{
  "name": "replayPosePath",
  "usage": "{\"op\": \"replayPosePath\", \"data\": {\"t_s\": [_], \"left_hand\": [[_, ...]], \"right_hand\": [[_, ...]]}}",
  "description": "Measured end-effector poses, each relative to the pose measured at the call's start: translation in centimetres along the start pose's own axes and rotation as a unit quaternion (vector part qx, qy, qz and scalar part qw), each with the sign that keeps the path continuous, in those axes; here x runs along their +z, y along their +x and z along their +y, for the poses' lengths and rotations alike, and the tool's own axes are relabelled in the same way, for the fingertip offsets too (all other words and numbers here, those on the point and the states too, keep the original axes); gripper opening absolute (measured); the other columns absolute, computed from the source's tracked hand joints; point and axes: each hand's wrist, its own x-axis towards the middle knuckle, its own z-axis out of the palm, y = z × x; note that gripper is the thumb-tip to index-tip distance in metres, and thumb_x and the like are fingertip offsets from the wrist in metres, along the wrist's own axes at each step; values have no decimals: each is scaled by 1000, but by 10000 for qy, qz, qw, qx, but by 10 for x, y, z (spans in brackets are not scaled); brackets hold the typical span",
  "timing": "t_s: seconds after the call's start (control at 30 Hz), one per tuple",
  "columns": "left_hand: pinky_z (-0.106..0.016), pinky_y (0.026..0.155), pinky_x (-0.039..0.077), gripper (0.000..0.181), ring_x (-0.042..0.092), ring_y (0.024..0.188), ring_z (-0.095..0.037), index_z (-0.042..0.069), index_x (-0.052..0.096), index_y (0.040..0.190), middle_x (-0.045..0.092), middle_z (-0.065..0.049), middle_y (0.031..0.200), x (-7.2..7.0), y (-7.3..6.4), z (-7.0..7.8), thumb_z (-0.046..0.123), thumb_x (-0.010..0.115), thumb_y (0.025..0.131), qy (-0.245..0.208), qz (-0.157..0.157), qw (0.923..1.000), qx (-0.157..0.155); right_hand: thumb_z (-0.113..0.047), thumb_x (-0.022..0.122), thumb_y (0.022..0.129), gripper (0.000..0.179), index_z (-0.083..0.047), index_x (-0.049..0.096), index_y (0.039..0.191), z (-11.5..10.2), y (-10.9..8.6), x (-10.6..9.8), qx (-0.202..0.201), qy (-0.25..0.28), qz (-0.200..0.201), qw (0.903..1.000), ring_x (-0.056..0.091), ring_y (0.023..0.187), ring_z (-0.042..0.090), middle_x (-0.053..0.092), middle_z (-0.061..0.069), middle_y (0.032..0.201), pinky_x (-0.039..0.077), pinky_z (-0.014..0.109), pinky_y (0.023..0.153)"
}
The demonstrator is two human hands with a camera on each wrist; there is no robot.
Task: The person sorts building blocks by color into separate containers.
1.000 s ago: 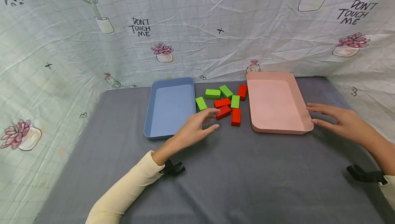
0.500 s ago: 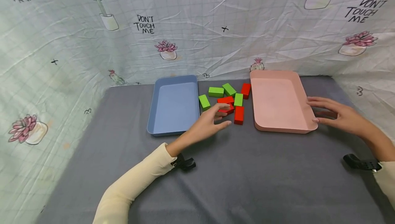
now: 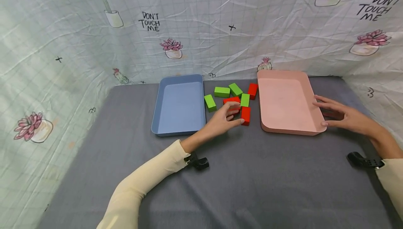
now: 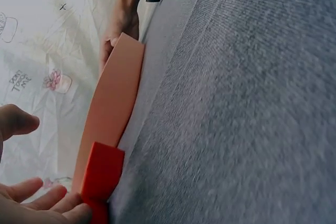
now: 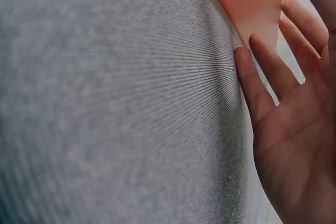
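Note:
My left hand [image 3: 221, 118] is over the front of the block cluster, thumb and fingers spread apart. Its fingers partly hide a red block [image 3: 231, 99] and another just in front. The thumb tip overlaps the front red block [image 3: 245, 117]. In the left wrist view, fingertips lie right at a red block [image 4: 102, 169], nothing between them and the thumb. My right hand [image 3: 349, 118] touches the right side of a pink tray [image 3: 284, 103] with loosely extended fingers. The right wrist view shows fingertips [image 5: 255, 40] against the tray's wall [image 5: 252, 3].
A blue tray [image 3: 179, 104] stands left of the blocks. Several green blocks, among them one near the blue tray [image 3: 210, 103], lie between the trays. One red block [image 3: 252, 91] sits beside the pink tray. A printed curtain [image 3: 201, 22] hangs behind the grey cloth [image 3: 270, 173].
My left hand has moved right across the front of the blocks. The right hand's fingers have shifted slightly farther back along the pink tray's side. Blocks and trays stay put; the head view has shifted slightly.

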Motion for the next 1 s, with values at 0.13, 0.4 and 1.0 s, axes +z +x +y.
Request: {"op": "replayPosePath", "data": {"t_s": [0.13, 0.4, 1.0], "left_hand": [[-35, 116, 37, 65, 45, 143, -26, 2, 41, 151, 46, -13, 153, 5, 4, -1, 12, 73, 95, -24, -40, 9999, -155], [-32, 114, 38, 75, 39, 147, -24, -1, 34, 156, 39, -14, 159, 15, 11, -3, 8, 74, 93, -231, -32, 9989, -411], [-19, 100, 46, 64, 62, 122, -18, 3, 59, 139, 64, -9, 136, 18, 34, -9, 11, 87, 82, 1611, -596, 9851, -58]], "right_hand": [[15, 66, 88, 74, 5, 35, 155, 1, 1, -1, 35, -28, -43, 10000, 20, 147, -9, 14, 2, 171, 32, 5, 100], [14, 67, 88, 77, 2, 33, 157, 0, 0, -2, 59, -239, -54, 9997, 16, 147, -12, 13, 0, 171, 31, 5, 98], [10, 69, 89, 78, 0, 33, 157, -4, -1, -2, 224, -387, -88, 9990, 17, 144, -16, 14, -2, 171, 31, 4, 96]]}}
